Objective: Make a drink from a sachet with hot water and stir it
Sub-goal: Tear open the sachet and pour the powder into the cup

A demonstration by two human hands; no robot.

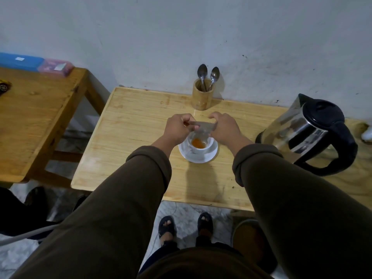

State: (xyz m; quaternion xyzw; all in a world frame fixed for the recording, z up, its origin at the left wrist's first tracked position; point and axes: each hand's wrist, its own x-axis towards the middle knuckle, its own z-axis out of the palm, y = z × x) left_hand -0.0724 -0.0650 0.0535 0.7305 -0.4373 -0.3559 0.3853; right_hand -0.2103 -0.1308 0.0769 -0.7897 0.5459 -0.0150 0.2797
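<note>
A silvery sachet is held upside down just above a white cup, stretched between both hands. My left hand pinches its left end and my right hand pinches its right end. Orange powder lies in the bottom of the cup. The cup stands on a white saucer on the light wooden table. A steel electric kettle with a black lid and handle stands at the right. Two spoons stick up out of a wooden holder at the back by the wall.
A darker wooden table stands to the left, carrying a blue box and a pink box. The white wall runs right behind the tables. My sandalled feet stand on the tiled floor below the table's front edge.
</note>
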